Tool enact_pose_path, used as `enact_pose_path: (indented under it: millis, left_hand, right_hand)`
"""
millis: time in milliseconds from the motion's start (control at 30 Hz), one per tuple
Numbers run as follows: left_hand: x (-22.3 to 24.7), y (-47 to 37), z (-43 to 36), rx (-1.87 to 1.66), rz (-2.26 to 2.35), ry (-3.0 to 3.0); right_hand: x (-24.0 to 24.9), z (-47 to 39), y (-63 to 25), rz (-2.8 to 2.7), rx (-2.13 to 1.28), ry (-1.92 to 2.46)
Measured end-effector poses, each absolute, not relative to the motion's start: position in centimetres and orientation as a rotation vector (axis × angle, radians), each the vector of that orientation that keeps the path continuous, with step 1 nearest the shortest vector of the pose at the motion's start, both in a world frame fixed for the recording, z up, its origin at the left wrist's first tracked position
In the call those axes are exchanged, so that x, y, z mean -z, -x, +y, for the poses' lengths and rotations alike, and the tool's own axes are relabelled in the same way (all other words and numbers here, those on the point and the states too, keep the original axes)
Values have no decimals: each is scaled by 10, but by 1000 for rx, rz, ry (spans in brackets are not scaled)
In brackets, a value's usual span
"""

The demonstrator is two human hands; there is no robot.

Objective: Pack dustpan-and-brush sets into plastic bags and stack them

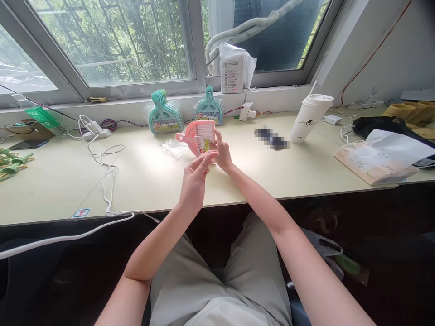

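A small pink dustpan (pixel 192 136) with a white-bristled brush (pixel 205 130) and a colourful label (pixel 205 145) is held up over the table, its handle toward the left. My right hand (pixel 223 153) grips the set at its right edge. Just below and in front of it, my left hand (pixel 196 177) has its thumb and fingertips pinched together. Whatever may be in that pinch is too small to make out. Crumpled clear plastic (pixel 176 148) lies on the table behind the left of the dustpan.
Green dustpan sets stand in a stack (pixel 163 115) and singly (pixel 209 108) by the windowsill. White cables (pixel 110 181) cross the table's left side. A lidded cup with straw (pixel 309 120), a pixelated dark object (pixel 272 138) and a tissue pack (pixel 365 163) are to the right.
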State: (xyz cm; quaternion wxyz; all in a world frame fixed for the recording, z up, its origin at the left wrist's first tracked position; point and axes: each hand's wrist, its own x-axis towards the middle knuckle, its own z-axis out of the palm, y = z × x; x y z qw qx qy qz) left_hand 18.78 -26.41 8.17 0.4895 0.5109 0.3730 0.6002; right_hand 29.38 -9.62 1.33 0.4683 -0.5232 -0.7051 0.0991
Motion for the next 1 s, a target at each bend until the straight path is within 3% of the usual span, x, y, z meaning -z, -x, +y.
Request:
enact_pose_path:
  millis: [267,1000]
  left_hand:
    - [-109,-199,-304,-1350,854,-1128]
    - [-112,-201,-331,-1007,758,-1049]
  right_hand:
    - [3,-72,-302,-1423,-464,1198]
    - [18,-56,-309,-1293,-641,1150]
